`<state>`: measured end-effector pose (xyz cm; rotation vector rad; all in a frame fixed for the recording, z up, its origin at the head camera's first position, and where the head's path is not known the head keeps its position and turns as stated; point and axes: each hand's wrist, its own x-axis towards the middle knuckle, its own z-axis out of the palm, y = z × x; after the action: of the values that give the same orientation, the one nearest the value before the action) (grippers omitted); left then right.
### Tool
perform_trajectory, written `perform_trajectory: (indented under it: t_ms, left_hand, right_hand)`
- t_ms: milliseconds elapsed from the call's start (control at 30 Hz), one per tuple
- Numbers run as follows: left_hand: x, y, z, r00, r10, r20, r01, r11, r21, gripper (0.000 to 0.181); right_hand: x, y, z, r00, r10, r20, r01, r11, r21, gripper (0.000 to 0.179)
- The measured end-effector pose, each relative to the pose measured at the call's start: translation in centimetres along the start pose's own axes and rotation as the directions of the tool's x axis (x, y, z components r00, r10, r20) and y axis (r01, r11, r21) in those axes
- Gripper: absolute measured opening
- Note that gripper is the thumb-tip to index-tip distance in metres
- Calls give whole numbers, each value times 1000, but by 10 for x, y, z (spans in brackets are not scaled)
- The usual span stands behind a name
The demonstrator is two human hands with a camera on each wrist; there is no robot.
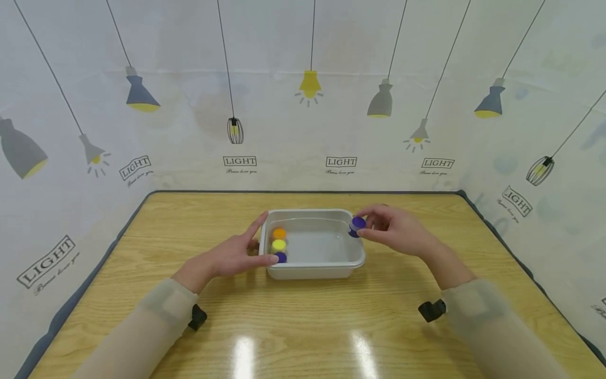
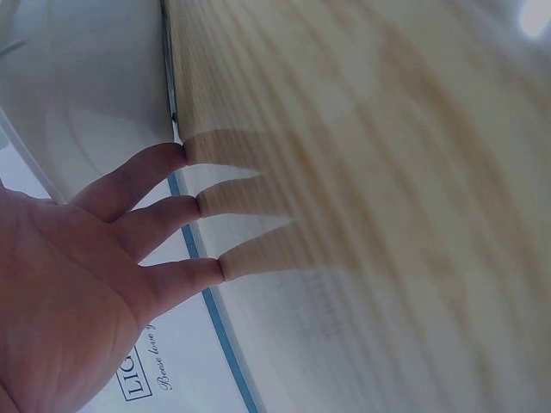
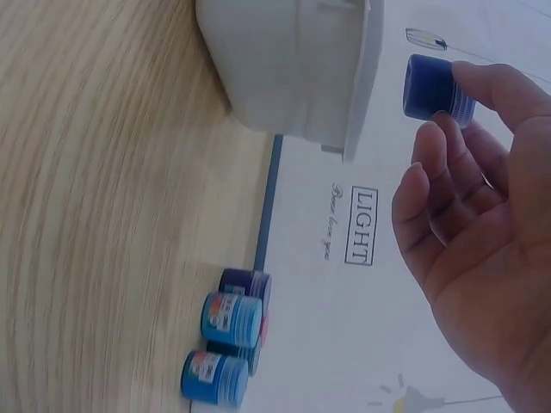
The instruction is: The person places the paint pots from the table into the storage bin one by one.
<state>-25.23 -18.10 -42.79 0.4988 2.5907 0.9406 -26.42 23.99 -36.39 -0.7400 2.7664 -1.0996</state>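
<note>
A white plastic tub (image 1: 310,272) stands on the table. My left hand (image 1: 232,255) rests at its left end, the index finger by the far corner and the thumb across the near corner. The other fingers (image 2: 159,225) reach straight down to the wood in the left wrist view. My right hand (image 1: 402,229) pinches a small dark blue-purple paint jar (image 1: 357,225) between thumb and fingers, at the tub's right rim. In the right wrist view this jar (image 3: 428,88) is tilted sideways. Inside the tub, an orange jar (image 1: 279,233), a yellow jar (image 1: 279,245) and a purple jar (image 1: 281,257) line the left wall.
Several more paint jars stand close together on the table in the right wrist view, among them a light blue jar (image 3: 231,318), a blue jar (image 3: 213,379) and a purple jar (image 3: 245,286). A lamp-printed backdrop (image 1: 284,116) encloses the wooden table (image 1: 284,321).
</note>
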Motion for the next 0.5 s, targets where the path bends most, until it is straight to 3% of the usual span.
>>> perform_trajectory:
  t_ms: [500]
  left_hand:
    - [0,-1,0,1000,4,-5,-4,1000,-7,119]
  right_hand:
    - [40,-18,35,997,-35,75,32,999,35,34]
